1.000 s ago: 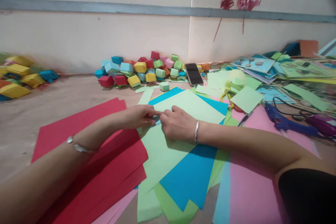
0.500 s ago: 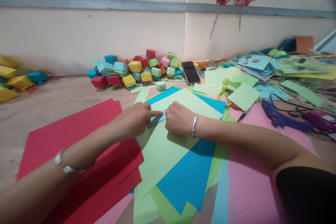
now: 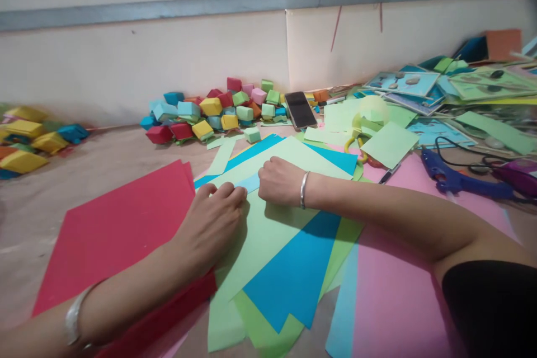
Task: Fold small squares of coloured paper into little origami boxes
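A narrow light blue paper strip (image 3: 250, 182) lies between my two hands, on top of a pale green sheet (image 3: 289, 151). My right hand (image 3: 279, 182) is closed in a fist over the strip's right end. At its left end, my left hand (image 3: 216, 221) has its fingers curled down, with the fingertips mostly hidden. Under the pale green sheet are blue sheets (image 3: 296, 268) and brighter green paper. Red sheets (image 3: 121, 235) lie beneath and beside my left forearm.
Small folded paper blocks (image 3: 210, 106) are heaped along the wall, with another pile (image 3: 29, 134) at far left. Behind my hands lies a phone (image 3: 301, 111). Rightward are yellow-handled scissors (image 3: 352, 145), a pen (image 3: 389, 174), a blue glue gun (image 3: 457, 179) and pink sheets (image 3: 398, 291).
My left hand has drawn back toward me, its pointing index finger now curled in with the others. My right fist stays on the strip. The camera view has tilted slightly.
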`<state>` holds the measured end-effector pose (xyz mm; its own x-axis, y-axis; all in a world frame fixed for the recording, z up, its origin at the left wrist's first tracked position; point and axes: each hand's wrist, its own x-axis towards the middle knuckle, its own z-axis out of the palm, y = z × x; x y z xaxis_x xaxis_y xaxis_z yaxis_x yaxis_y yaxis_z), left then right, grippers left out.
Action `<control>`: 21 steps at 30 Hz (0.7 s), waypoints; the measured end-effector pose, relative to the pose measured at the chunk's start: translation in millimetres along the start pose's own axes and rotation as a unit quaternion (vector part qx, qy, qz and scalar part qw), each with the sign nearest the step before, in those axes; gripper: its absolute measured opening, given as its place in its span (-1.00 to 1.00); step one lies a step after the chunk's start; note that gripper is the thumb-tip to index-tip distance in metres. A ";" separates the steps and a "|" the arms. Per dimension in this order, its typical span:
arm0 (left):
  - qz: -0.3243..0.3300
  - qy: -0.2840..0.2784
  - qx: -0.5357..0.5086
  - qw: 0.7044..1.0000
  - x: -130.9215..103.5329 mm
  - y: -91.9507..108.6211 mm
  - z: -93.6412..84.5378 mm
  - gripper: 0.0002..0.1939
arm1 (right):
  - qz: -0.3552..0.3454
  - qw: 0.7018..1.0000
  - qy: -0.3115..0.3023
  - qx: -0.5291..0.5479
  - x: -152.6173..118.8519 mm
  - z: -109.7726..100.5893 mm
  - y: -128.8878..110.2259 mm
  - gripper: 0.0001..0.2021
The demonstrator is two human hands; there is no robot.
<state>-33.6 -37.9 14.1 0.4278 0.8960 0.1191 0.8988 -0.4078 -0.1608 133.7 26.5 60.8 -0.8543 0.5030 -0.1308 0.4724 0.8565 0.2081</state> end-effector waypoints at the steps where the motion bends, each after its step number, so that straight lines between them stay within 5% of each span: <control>1: -0.002 -0.004 0.005 1.000 -3.4 -2.0 -3.0 -0.72 | 0.003 1.000 0.000 0.003 -0.5 -0.6 -0.2 -0.69; 8: -0.014 -0.108 0.050 0.993 -24.9 -10.4 -33.4 -0.72 | 0.005 1.000 0.002 0.014 -1.7 -1.2 -1.4 -0.69; 13: -0.033 -0.142 0.097 0.985 -18.1 0.9 -45.6 -0.65 | 0.008 1.000 -0.003 0.007 -1.7 -0.7 -4.1 -0.70; 19: -0.130 -0.031 0.109 0.985 15.2 8.7 -42.0 -0.63 | 0.012 1.000 0.003 0.005 -3.0 -0.4 -7.0 -0.69; 21: -0.122 -0.053 0.037 0.990 21.4 3.3 -30.0 -0.63 | 0.014 1.000 0.008 0.008 -3.4 2.1 -7.8 -0.69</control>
<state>-18.6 -25.4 45.5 0.1821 0.9814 0.0599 0.9633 -0.1659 -0.2109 133.4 18.4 57.6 -0.8445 0.5242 -0.1093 0.4989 0.8444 0.1950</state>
